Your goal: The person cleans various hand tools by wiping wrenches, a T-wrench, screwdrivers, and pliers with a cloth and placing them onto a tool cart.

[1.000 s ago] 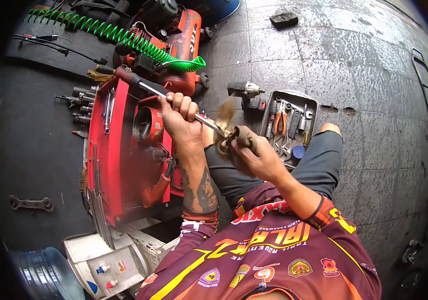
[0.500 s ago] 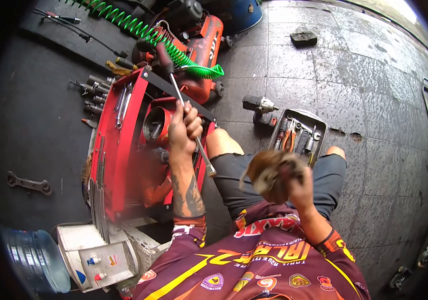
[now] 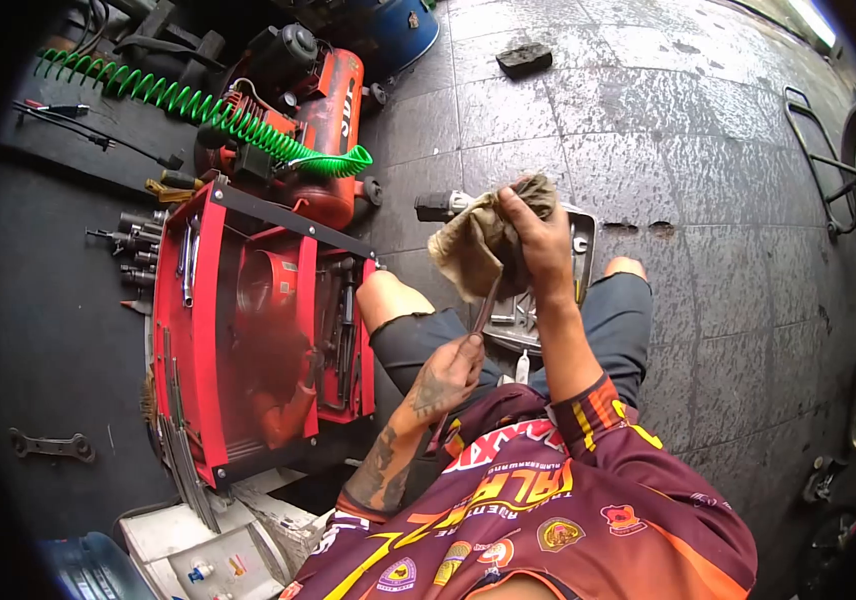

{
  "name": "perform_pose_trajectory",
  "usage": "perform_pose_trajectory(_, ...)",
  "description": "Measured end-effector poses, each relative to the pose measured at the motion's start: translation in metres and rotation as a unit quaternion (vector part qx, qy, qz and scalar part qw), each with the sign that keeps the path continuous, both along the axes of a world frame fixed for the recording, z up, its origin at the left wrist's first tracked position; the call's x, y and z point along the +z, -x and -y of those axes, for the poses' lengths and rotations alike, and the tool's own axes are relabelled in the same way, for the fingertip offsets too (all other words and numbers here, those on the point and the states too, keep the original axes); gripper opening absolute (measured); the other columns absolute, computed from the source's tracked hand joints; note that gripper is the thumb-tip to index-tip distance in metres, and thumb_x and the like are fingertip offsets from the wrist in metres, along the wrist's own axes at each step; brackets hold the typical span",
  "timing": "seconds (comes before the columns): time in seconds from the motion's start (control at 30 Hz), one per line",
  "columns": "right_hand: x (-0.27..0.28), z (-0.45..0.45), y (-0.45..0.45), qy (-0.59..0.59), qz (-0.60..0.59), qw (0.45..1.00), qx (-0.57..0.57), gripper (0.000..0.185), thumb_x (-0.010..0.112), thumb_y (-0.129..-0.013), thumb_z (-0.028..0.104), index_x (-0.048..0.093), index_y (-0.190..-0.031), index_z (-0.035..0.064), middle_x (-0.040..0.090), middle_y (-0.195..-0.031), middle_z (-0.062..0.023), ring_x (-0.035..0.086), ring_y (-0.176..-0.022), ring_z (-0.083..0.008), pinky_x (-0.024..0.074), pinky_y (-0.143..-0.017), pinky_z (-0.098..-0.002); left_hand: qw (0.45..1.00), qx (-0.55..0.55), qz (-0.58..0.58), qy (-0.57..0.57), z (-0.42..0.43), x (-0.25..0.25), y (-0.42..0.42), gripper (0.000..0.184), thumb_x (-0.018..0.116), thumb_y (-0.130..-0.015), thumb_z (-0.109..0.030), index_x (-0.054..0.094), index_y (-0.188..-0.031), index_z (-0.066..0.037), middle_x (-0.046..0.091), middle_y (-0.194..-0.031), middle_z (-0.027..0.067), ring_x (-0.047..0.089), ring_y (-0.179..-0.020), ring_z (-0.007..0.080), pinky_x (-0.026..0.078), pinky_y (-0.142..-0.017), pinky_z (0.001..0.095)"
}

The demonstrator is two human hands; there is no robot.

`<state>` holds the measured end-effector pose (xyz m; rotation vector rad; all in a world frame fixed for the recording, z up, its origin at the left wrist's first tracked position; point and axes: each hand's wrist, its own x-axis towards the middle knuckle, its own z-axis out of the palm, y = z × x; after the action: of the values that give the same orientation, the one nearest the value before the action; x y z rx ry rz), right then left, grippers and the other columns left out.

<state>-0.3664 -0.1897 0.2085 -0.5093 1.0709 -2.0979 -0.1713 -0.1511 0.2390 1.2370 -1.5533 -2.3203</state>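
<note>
My left hand [image 3: 455, 362] is closed around a long tool with a steel shaft [image 3: 488, 306] and a dark red handle, which points back toward my shirt. In my right hand [image 3: 538, 235] is a dirty, tan rag [image 3: 473, 245], bunched between thumb and fingers. The rag covers the shaft's far end, so its tip is hidden. Behind the rag, and partly covered by it, a metal tool tray [image 3: 584, 262] lies between my knees, with wrenches and other hand tools in it. A cordless impact wrench [image 3: 440, 206] peeks out left of the rag.
To my left stands a red tool cart [image 3: 210, 350] holding several tools. Past it are a red air compressor [image 3: 333, 150] and a coiled green hose [image 3: 218, 118]. A dark block [image 3: 525, 60] lies on the tiled floor. Beside the cart is a white water dispenser [image 3: 198, 550].
My left hand has swung the tool down from above the cart to my lap, its handle now toward me. My right hand has raised the rag forward onto the shaft's end. The view has shifted right.
</note>
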Motion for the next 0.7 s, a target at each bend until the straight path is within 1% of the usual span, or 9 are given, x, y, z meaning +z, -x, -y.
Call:
perform_pose_trajectory(0.2,-0.011,-0.014,0.024,-0.118,-0.128,0.97,-0.169,0.031,0.062,-0.086,0.028,0.06,-0.067,0.0036,0.052,-0.058,0.0047,0.047,-0.055,-0.0063,0.0362,-0.048,-0.0231,1.0,0.004,-0.006,0.015,-0.02,-0.009,-0.01,0.037,0.038,-0.095,-0.042,0.038,-0.075,-0.011,0.029,-0.056,-0.0058,0.021,-0.041,0.0035,0.019,-0.037,0.0198)
perform_pose_trajectory(0.27,-0.027,-0.011,0.046,-0.174,0.078,0.942,-0.277,0.034,0.061,-0.086,0.034,0.06,-0.072,0.0041,0.054,-0.061,0.0037,0.051,-0.056,-0.0089,0.0418,-0.052,-0.0239,1.0,0.011,-0.021,0.015,-0.02,-0.009,-0.016,0.038,0.037,-0.095,-0.044,0.038,-0.075,-0.011,0.027,-0.056,-0.0058,0.02,-0.042,0.0034,0.018,-0.037,0.0196)
perform_pose_trajectory(0.3,-0.039,-0.007,0.052,-0.043,0.138,0.927,-0.346,0.039,0.055,-0.089,0.04,0.061,-0.083,0.0019,0.061,-0.076,-0.004,0.054,-0.059,-0.011,0.0467,-0.057,-0.0258,0.998,0.019,-0.045,-0.032,-0.016,-0.003,-0.018,0.039,0.036,-0.095,-0.045,0.037,-0.075,-0.011,0.026,-0.056,-0.0058,0.019,-0.042,0.0034,0.018,-0.037,0.0196)
perform_pose_trajectory(0.33,-0.04,-0.01,0.052,0.012,0.093,0.947,-0.307,0.042,0.047,-0.092,0.042,0.057,-0.099,0.0015,0.061,-0.094,-0.0084,0.058,-0.073,-0.0137,0.0494,-0.067,-0.0272,0.994,0.03,-0.07,-0.081,-0.014,0.001,-0.02,0.04,0.036,-0.095,-0.046,0.037,-0.075,-0.011,0.025,-0.056,-0.0058,0.019,-0.042,0.0034,0.017,-0.037,0.0195)
perform_pose_trajectory(0.4,0.014,-0.014,0.017,0.109,0.237,0.953,-0.155,0.043,0.041,-0.094,0.042,0.052,-0.108,0.0022,0.056,-0.106,-0.0092,0.058,-0.086,-0.0149,0.0482,-0.076,-0.0277,0.99,0.04,-0.092,-0.097,0.006,0.005,-0.009,0.041,0.034,-0.094,-0.048,0.035,-0.074,-0.012,0.024,-0.055,-0.006,0.019,-0.041,0.0037,0.017,-0.037,0.0192)
perform_pose_trajectory(0.53,0.041,0.005,-0.048,0.107,0.096,0.99,0.012,0.039,0.052,-0.093,0.024,0.046,-0.125,0.0017,0.053,-0.113,-0.0058,0.052,-0.097,-0.0102,0.0426,-0.083,-0.0248,0.917,0.0,-0.246,-0.312,0.031,0.006,0.008,0.039,0.035,-0.094,-0.048,0.033,-0.073,-0.015,0.022,-0.055,-0.0067,0.017,-0.041,0.0037,0.015,-0.035,0.02)
perform_pose_trajectory(0.63,0.056,-0.008,-0.048,0.106,0.083,0.987,0.082,0.04,0.056,-0.09,0.015,0.048,-0.127,0.0029,0.054,-0.114,-0.0091,0.05,-0.097,-0.0136,0.0431,-0.083,-0.0302,0.887,-0.021,-0.309,-0.342,0.03,0.001,-0.001,0.038,0.039,-0.093,-0.047,0.034,-0.073,-0.015,0.025,-0.054,-0.0061,0.018,-0.04,0.0034,0.015,-0.035,0.0197)
perform_pose_trajectory(0.67,0.027,-0.013,-0.041,-0.025,-0.328,0.944,-0.009,0.043,0.055,-0.087,0.01,0.046,-0.129,0.0043,0.051,-0.119,-0.0141,0.051,-0.101,-0.0216,0.0426,-0.087,-0.0339,0.934,-0.001,-0.246,-0.261,0.022,0.008,0.005,0.034,0.041,-0.094,-0.043,0.038,-0.075,-0.015,0.028,-0.055,-0.0058,0.021,-0.041,0.0039,0.017,-0.036,0.0195)
perform_pose_trajectory(0.7,-0.002,-0.019,-0.034,-0.178,-0.625,0.729,-0.216,0.048,0.055,-0.084,0.005,0.044,-0.13,0.0058,0.049,-0.125,-0.0191,0.051,-0.105,-0.0297,0.0421,-0.09,-0.0375,0.966,0.037,-0.174,-0.185,0.012,0.007,0.005,0.03,0.043,-0.094,-0.04,0.042,-0.078,-0.014,0.031,-0.055,-0.0054,0.024,-0.041,0.0045,0.02,-0.037,0.0193)
